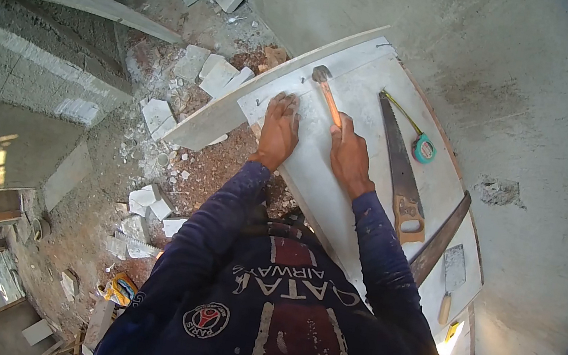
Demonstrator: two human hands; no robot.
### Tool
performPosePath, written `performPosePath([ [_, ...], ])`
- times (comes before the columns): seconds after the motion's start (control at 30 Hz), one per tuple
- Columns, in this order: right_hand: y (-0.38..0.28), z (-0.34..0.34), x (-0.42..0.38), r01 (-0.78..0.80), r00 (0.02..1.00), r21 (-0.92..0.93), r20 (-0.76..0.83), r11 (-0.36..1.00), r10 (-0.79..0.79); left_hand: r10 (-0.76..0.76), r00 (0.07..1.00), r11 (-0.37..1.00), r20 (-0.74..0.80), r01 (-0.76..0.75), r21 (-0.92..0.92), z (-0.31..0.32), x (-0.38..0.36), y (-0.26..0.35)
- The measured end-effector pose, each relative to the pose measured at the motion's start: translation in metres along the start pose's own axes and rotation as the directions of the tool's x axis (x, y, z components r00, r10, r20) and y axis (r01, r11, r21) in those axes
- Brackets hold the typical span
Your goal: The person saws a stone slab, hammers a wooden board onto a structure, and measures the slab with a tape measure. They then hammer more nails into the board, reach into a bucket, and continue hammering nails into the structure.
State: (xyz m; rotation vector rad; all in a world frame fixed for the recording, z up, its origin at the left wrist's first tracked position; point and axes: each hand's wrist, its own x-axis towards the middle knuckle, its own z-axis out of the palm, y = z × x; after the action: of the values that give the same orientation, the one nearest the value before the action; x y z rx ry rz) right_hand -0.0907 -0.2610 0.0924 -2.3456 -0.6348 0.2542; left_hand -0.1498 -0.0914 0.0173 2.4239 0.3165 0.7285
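My right hand (352, 157) is wrapped round the wooden handle of a hammer (328, 98), whose metal head lies over the white board near its far end. To its left, my left hand (278, 130) rests at the board's edge, fingers pressed together; whatever is between its fingertips is too small or blurred to make out. Several nails stand in the board around the hammer head. A long narrow plank (207, 126) runs along the far side of the white work surface (329, 199).
Right of my hands lie a handsaw (398, 153), a teal tape measure (424, 148) partly pulled out, a dark wooden piece (440, 239) and a trowel (454, 268). A concrete wall (544, 129) rises on the right. Broken blocks (157, 118) and rubble cover the floor at left.
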Motion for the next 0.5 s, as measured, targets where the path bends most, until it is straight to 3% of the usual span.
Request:
performPosePath([
  [0.23, -0.016, -0.005, -0.015, 0.005, 0.992, 0.18, -0.125, 0.984, 0.018, -0.034, 0.997, 0.997, 0.064, 0.038, -0.065, -0.007, -0.002, 0.0],
  [0.33, -0.021, 0.003, -0.009, 0.145, 0.971, 0.238, -0.22, 0.96, -0.092, -0.023, 0.997, 0.998, 0.067, 0.027, -0.052, -0.008, -0.002, 0.0],
  [0.43, -0.013, 0.016, -0.002, 0.123, 0.984, 0.143, -0.146, 0.982, -0.102, -0.016, 0.996, 0.998, 0.085, 0.022, -0.063, -0.007, -0.001, -0.004],
  [0.5, -0.009, 0.014, -0.004, 0.001, 1.0, 0.047, -0.011, 0.999, 0.0, -0.002, 0.995, 0.998, 0.096, 0.008, -0.065, -0.008, -0.004, -0.006],
])
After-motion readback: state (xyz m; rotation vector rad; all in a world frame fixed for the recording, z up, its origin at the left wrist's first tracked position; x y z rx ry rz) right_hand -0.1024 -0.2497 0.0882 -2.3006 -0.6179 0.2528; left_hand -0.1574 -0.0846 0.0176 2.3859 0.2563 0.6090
